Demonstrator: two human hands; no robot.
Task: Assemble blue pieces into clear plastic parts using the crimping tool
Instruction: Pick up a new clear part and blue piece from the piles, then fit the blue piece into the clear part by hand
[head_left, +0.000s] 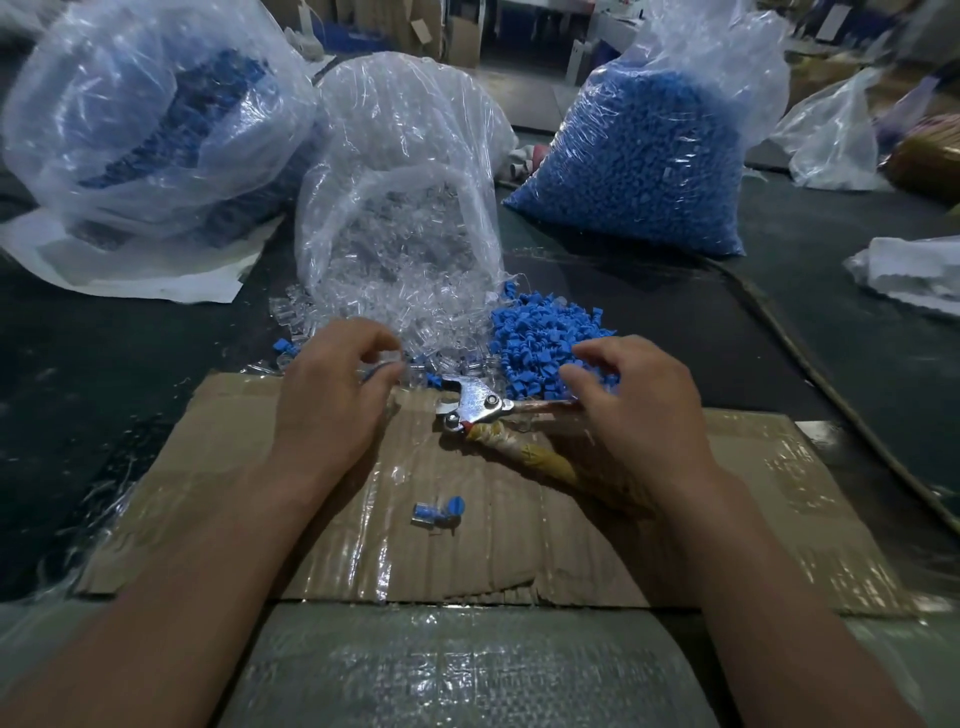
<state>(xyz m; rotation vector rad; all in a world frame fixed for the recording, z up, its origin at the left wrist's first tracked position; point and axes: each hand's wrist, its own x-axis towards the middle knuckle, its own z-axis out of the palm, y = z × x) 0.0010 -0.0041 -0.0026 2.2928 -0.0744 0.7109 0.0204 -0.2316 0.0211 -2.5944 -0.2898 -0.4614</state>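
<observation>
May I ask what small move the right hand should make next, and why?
Probably pinch one piece from the loose blue pile: the right hand curls at its edge, the left hand is at the clear parts, the crimping tool lies between them.

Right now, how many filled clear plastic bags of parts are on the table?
3: the bag with blue contents back left, the bag of clear parts in the middle, the bag of blue pieces back right. The crumpled bag far right may hold more.
</observation>
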